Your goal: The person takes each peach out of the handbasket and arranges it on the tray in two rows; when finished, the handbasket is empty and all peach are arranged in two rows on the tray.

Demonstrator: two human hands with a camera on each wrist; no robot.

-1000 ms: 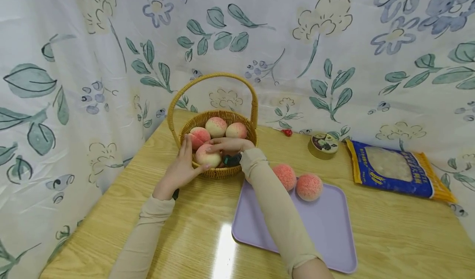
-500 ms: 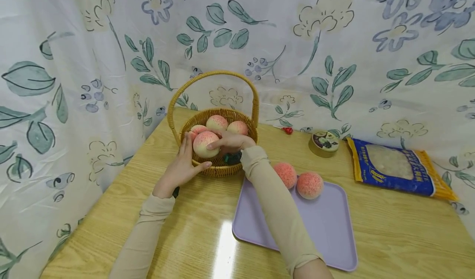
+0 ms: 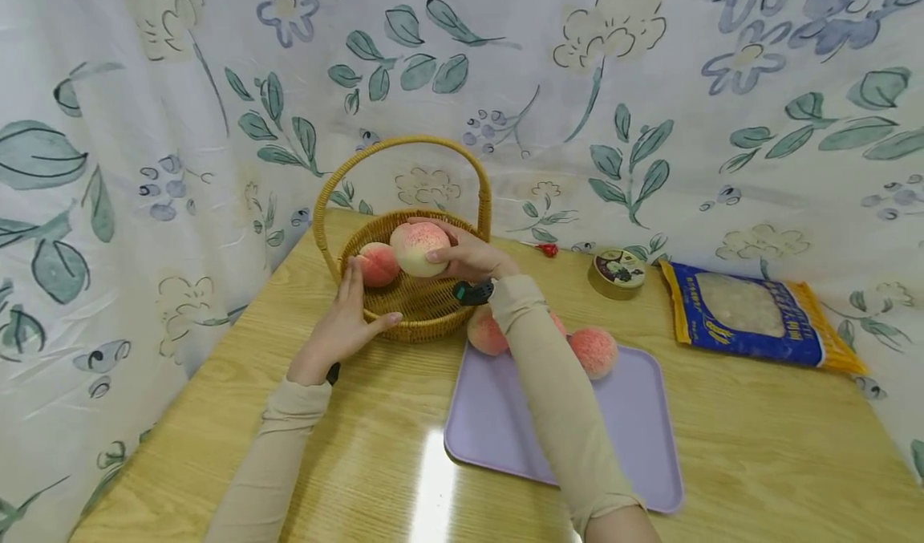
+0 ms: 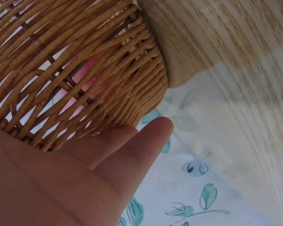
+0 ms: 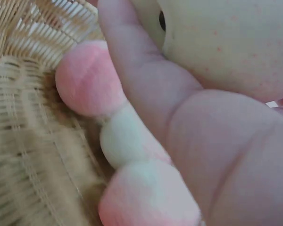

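My right hand [image 3: 472,256] grips a pale peach with a red-speckled top [image 3: 421,248], held up over the wicker basket [image 3: 419,330]. Its thumb lies across the near side of the fruit, while the other fingers are mostly hidden behind it. Inside the basket a pink peach [image 3: 378,264] sits at the left; the right wrist view also shows a pale peach [image 5: 127,136] and a pink-and-white peach [image 5: 148,197] in a row beside it. At the basket's left front, my left hand [image 3: 338,328] rests against the outer weave with straight fingers [image 4: 137,157], thumb spread near the front rim.
A lilac tray [image 3: 498,439] lies right of the basket, bearing peaches [image 3: 593,353] at its back edge, partly behind my right sleeve. Farther right are a round tin [image 3: 617,274] and a blue-and-yellow food packet [image 3: 751,314]. The basket's tall handle [image 3: 404,142] arches overhead.
My right hand has lifted the pale peach from the basket's front and carried it up and slightly right. My left hand stays at the basket's side. The head view has shifted slightly.
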